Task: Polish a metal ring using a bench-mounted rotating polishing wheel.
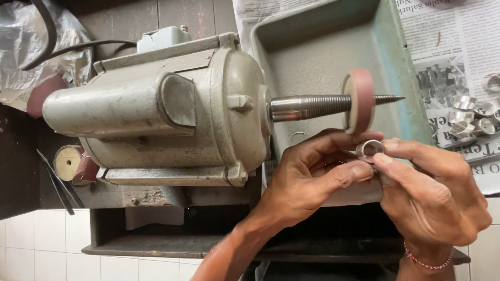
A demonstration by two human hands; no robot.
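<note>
While both pinch it, the metal ring (370,150) sits between left hand (312,171) and right hand (432,195).

Spindle tip (388,98) and wheel (359,101) crowd above; tray (312,57) beyond seems open.

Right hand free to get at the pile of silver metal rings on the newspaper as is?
Probably not right away: the right hand and left hand both pinch a small silver metal ring. The pile of rings lies unobstructed on the newspaper.
</note>
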